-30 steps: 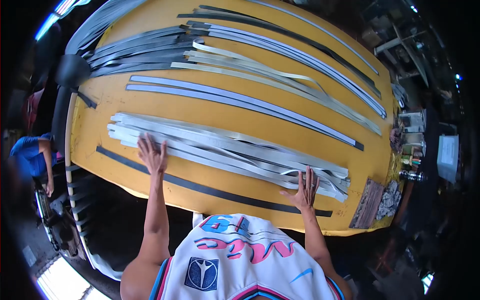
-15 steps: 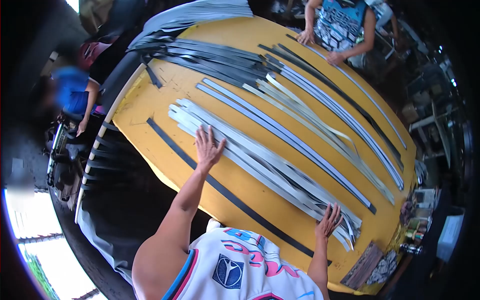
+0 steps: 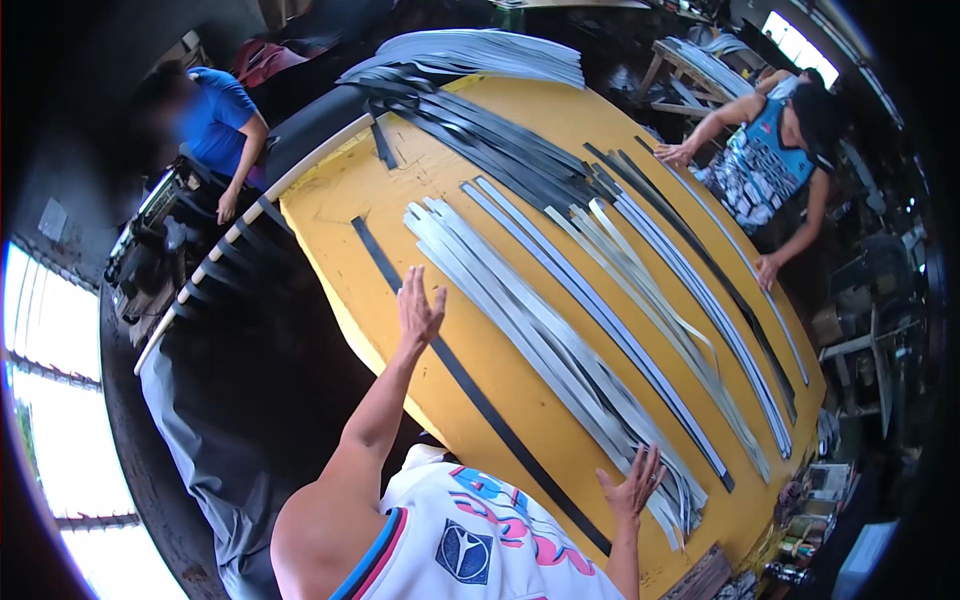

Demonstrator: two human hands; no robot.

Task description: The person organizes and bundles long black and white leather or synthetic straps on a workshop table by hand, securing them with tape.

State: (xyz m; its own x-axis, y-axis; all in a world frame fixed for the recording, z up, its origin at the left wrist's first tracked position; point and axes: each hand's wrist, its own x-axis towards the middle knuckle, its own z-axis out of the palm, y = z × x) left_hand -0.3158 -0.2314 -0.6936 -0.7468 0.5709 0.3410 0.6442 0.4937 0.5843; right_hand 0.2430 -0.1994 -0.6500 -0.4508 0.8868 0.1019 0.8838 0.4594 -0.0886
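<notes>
A long bundle of silvery-grey strips (image 3: 520, 335) lies across the yellow table, its near end loose and spread. My left hand (image 3: 420, 310) is open beside the bundle, fingers extended, overlapping the single black strip (image 3: 470, 390) in this view. Fingers apart, my right hand (image 3: 630, 485) is at the bundle's near end, its fingertips overlapping the grey strips. Neither hand grips anything. Just beyond the bundle runs a pair of pale lilac-grey strips (image 3: 600, 320).
More strips lie farther across the yellow table (image 3: 420, 170): cream ones (image 3: 690, 360), pale ones (image 3: 700, 310) and a black stack (image 3: 490, 140). A co-worker (image 3: 765, 170) touches a thin strip at the far edge. Another person (image 3: 215, 130) is beyond the pale pole (image 3: 240, 235).
My left hand has come off the grey bundle toward the black strip. My right hand has drawn back toward me and spread. The view has shifted, showing more of both other people.
</notes>
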